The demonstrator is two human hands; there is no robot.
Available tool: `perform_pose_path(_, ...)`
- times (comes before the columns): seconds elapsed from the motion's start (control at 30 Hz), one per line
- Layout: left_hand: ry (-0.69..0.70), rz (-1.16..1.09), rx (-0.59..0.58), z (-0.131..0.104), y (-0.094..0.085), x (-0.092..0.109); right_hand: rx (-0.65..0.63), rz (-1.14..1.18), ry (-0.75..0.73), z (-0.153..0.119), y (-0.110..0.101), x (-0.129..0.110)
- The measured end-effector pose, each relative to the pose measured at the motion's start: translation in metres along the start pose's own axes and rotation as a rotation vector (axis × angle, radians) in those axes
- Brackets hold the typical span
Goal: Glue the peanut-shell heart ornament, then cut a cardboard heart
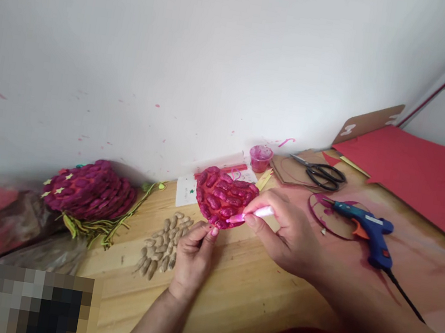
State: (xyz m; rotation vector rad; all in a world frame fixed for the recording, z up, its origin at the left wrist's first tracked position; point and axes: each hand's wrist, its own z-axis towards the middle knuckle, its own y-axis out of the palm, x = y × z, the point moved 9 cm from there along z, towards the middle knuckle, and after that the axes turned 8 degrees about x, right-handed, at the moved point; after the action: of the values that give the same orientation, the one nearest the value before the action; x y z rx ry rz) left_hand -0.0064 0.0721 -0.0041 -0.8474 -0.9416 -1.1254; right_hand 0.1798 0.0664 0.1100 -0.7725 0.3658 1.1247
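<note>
Fingers (273, 199) pinch tight — right hand (293, 237) on a white tool (265, 211), left hand (193, 252) on a magenta disc (224, 194) by its lower edge — above a wooden table (246, 285), peanuts (166, 236) left, glue gun (377, 236) and scissors (311, 169) right, spattered wall (172, 57) behind.

- Mid-frame, the disc (224, 196) in my left hand (195, 255): bumpy, wet-looking, glossy.
- The pen-like stick (264, 211) in my right hand (285, 235): smooth, seemingly plastic.
- Left of centre, my peanuts (163, 244): matt, rough shells.
- Bottom centre, my table (241, 285): smooth wood, faint sheen.
- Far right, my glue gun (376, 236): smooth plastic.
</note>
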Motion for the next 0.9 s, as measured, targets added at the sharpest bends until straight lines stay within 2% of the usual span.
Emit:
perform_pose_path(0.27, -0.019, -0.005, -0.001, 0.0, 0.001, -0.006, 0.021, 0.007, -0.023, -0.002, -0.002, 0.001)
perform_pose_path(0.47, -0.047, 0.002, 0.016, 0.001, 0.002, -0.007, 0.168, 0.043, 0.055, -0.005, -0.018, 0.015)
perform_pose_path(0.63, -0.025, 0.02, -0.001, 0.003, 0.004, -0.002, 0.048, 0.046, -0.008, -0.005, -0.002, 0.01)
perform_pose_path(0.7, -0.027, 0.031, 0.005, 0.003, 0.004, -0.003, 0.04, 0.039, -0.012, -0.005, 0.0, 0.01)
perform_pose_path(0.8, -0.03, 0.029, 0.017, 0.002, 0.005, -0.005, 0.117, 0.103, 0.077, -0.005, -0.008, 0.023)
perform_pose_path(0.9, -0.028, 0.024, 0.028, 0.003, 0.006, -0.007, 0.24, 0.271, 0.25, -0.006, -0.017, 0.054)
